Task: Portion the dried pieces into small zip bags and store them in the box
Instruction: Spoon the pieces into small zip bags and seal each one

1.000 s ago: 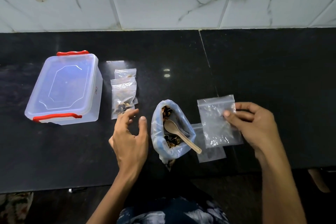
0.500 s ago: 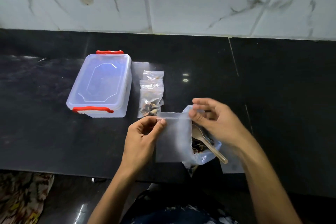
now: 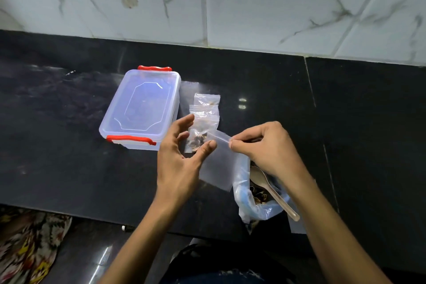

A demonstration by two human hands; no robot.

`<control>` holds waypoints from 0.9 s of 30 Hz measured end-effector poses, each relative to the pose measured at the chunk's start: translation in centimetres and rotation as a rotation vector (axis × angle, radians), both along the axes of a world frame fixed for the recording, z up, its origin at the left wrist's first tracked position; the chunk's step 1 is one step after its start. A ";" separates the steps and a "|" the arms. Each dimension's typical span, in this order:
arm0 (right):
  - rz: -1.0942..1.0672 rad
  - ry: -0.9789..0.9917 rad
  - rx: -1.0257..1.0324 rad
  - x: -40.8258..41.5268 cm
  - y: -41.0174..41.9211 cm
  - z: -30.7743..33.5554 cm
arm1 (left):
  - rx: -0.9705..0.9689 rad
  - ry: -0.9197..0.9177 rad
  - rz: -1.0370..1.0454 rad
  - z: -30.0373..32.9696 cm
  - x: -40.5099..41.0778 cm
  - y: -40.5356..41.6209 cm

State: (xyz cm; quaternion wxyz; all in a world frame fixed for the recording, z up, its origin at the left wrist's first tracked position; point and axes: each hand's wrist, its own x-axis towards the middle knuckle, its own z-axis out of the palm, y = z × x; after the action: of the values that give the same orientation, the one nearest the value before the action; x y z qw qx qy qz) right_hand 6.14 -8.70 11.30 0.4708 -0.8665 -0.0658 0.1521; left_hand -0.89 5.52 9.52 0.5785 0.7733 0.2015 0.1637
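An empty zip bag (image 3: 217, 161) is held above the black counter (image 3: 69, 145), pinched at its top edge by the right hand (image 3: 265, 147) between thumb and forefinger. The left hand (image 3: 182, 159) is spread loose, its thumb tip just beside the bag's upper left corner; contact cannot be told. Behind the fingers, filled bags (image 3: 202, 127) are laid beside the closed box (image 3: 143, 108). A sack of dried pieces (image 3: 258, 196) with a spoon (image 3: 272, 191) is seen under the right wrist.

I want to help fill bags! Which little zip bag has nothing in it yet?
The empty zip bag that the right hand pinches by its top strip, in the air. The two filled zip bags lying beside the box already hold dried pieces.
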 end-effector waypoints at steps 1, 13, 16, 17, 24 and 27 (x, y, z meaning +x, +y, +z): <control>-0.043 0.000 0.026 -0.3 0.2 -0.4 | -0.014 -0.031 0.051 0.0 -0.2 -0.5; -0.099 0.090 0.203 -1.9 0.7 -2.6 | -0.446 0.008 0.013 -2.8 -0.5 -2.8; 0.033 0.173 0.184 -1.5 0.1 -2.4 | -0.498 0.021 0.003 -3.0 -0.7 -2.4; 0.072 0.206 0.190 -1.3 -0.1 -2.3 | -0.493 0.035 -0.007 -3.0 -0.7 -2.3; 0.148 0.128 0.048 -1.7 0.4 -2.8 | -0.230 0.131 -0.063 -2.9 -0.3 -1.7; 0.091 0.035 -0.008 -2.6 1.2 -3.1 | -0.078 0.158 -0.086 -2.9 -0.2 -1.4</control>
State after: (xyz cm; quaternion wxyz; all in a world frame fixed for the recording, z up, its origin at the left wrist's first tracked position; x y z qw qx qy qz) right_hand 3.50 -7.49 8.20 0.4610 -0.8617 -0.0962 0.1888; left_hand -1.07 4.10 6.61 0.5969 0.7687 0.2193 0.0689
